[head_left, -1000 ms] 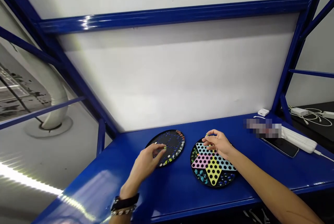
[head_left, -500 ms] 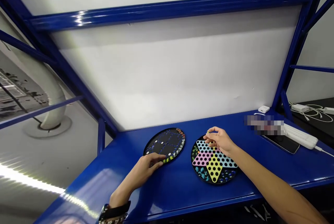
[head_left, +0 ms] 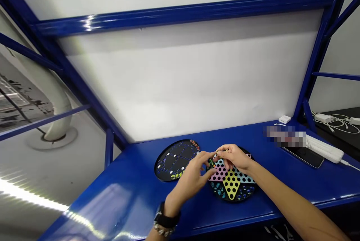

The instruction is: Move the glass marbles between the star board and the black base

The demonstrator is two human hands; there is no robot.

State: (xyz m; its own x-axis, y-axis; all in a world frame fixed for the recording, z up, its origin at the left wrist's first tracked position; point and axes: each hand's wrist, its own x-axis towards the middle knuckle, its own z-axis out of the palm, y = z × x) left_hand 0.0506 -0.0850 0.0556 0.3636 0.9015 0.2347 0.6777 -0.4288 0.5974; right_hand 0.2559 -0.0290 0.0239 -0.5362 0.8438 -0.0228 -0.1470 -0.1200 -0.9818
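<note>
A round black Chinese checkers board (head_left: 231, 188) with a coloured star of holes lies on the blue table, glass marbles sitting in its rim pockets. Over its upper left part my right hand (head_left: 234, 157) is pinched on a small yellowish marble (head_left: 217, 152). My left hand (head_left: 194, 173), wearing a black wristband and a beaded bracelet, reaches across from the left. Its thumb and index finger are apart, and the index tip is close to the right fingertips; whether they touch is unclear. Left of both hands lies a black round tray (head_left: 165, 162) with marbles along its edge.
On the right are a dark phone (head_left: 305, 156), a white power bank (head_left: 324, 148) with a cable, and a small white charger (head_left: 284, 119). A white panel (head_left: 191, 83) with blue metal bars (head_left: 182, 13) stands behind the table (head_left: 126, 184).
My left hand has moved right, away from the black tray to beside my right hand. The right hand has shifted slightly down and left, still pinching the marble.
</note>
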